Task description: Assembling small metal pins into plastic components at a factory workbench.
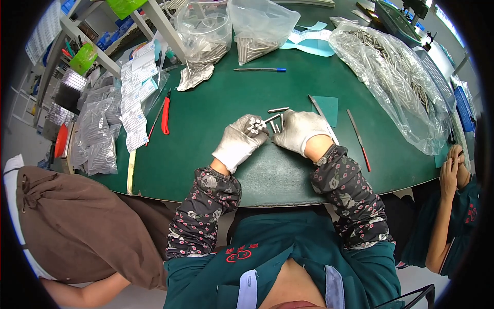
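My left hand (241, 138), in a whitish work glove, is closed around a bundle of short metal pins (256, 125) with their ends facing up. Close beside it, my right hand (299, 131), gloved alike, curls its fingers about a few loose metal pins (277, 123) at the bundle's edge. Exactly how its fingertips grip them is partly hidden. One more metal pin (278, 109) lies on the green table (278, 180) just beyond both hands.
A file (324, 119) lies by my right hand, another red-handled file (358, 139) farther right. Red-handled cutter (165, 114), pen (260, 69) and pin-filled bags (252, 44) lie around. A large bag of pins (396, 82) fills the right side. People are at both sides.
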`<state>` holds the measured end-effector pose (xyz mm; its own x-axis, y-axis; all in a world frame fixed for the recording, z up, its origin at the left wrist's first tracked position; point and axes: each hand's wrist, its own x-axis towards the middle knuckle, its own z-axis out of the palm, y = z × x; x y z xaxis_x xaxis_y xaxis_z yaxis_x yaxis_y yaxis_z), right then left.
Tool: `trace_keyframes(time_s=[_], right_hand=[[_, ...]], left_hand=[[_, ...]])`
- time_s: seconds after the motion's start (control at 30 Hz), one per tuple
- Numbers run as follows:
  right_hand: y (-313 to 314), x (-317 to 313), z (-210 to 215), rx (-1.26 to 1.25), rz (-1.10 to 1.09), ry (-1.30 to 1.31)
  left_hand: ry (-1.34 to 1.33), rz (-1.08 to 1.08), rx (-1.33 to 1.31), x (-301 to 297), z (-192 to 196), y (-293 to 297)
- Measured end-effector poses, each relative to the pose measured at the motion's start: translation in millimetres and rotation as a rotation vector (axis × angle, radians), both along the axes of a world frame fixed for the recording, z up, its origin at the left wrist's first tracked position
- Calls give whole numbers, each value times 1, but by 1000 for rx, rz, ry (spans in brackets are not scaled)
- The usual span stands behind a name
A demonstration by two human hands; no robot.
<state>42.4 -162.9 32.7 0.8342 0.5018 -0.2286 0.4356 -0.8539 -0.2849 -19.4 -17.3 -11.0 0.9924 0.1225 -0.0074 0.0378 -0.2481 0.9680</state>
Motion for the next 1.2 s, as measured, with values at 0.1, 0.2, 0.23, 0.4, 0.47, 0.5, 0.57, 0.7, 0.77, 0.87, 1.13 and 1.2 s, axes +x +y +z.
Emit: trace_keyframes(time_s=[0.1,0.2,0.23,0.4,0.47,0.5,0.57,0.7,0.77,0.87,1.13,1.2], right_hand=[[-2,1,-3,-26,31,-47],[6,-12,-8,-100,103,-235],[9,-14,-10,-149,117,-284],[1,2,-21,46,160,-349],[-6,6,-30,334,179,-310],[-7,4,-35,474,180,-260],[-2,5,-45,810,255,-142],[5,5,-53,973,301,-106],[7,4,-56,1019,326,-130],[8,5,-59,1015,317,-131],[7,5,-62,1006,314,-163],[7,6,-63,1005,313,-163]], left_hand=[[25,68,-172,-1,0,1],[27,51,-240,-1,3,2],[76,44,-213,0,6,1],[0,49,-161,0,3,3],[-56,104,-198,-1,2,1],[-73,153,-271,-3,4,-3],[-112,138,-336,-2,-2,2],[-184,107,-335,-4,-3,-1],[-113,125,-346,-6,0,-2],[-120,110,-326,-4,-4,1],[-150,58,-219,-7,-5,3],[-162,67,-183,-6,-7,3]])
